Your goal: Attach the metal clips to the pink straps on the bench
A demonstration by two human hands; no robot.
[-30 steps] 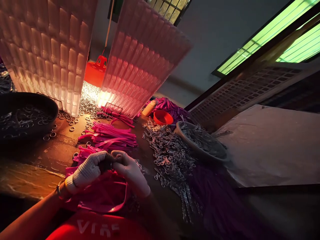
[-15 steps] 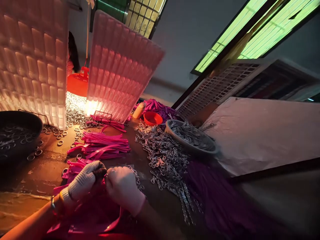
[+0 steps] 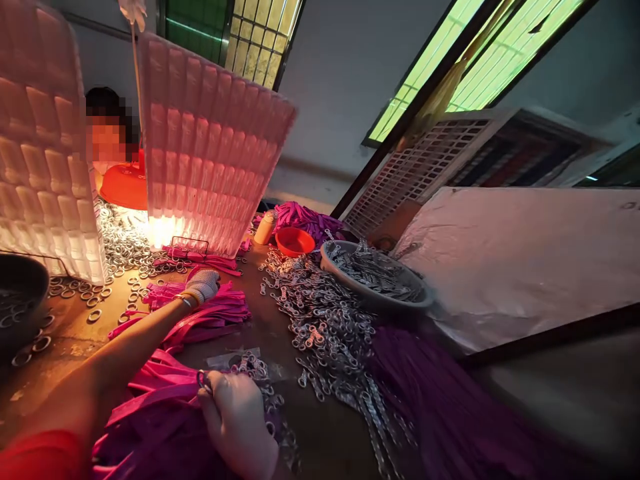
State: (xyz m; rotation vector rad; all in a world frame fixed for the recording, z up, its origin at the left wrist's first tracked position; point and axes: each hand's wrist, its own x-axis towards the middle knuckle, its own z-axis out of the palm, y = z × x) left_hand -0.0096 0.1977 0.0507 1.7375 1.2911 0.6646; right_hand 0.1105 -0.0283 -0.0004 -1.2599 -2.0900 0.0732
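Left hand (image 3: 203, 285), gloved, stretched out onto pink strap pile (image 3: 215, 313) mid-desk; grip state cannot be told, fingers hidden against straps. Right hand (image 3: 235, 420) clenched near body, strap with metal ring (image 3: 203, 380) pinched in grip. Loose clasps (image 3: 325, 327) heaped just right, more in bowl (image 3: 375, 277). Step judged: fresh strap being fetched. Next move likely calls for one strap singled out from pile.

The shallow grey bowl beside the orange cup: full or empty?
Full: the grey bowl is heaped with metal clasps rising above its rim.
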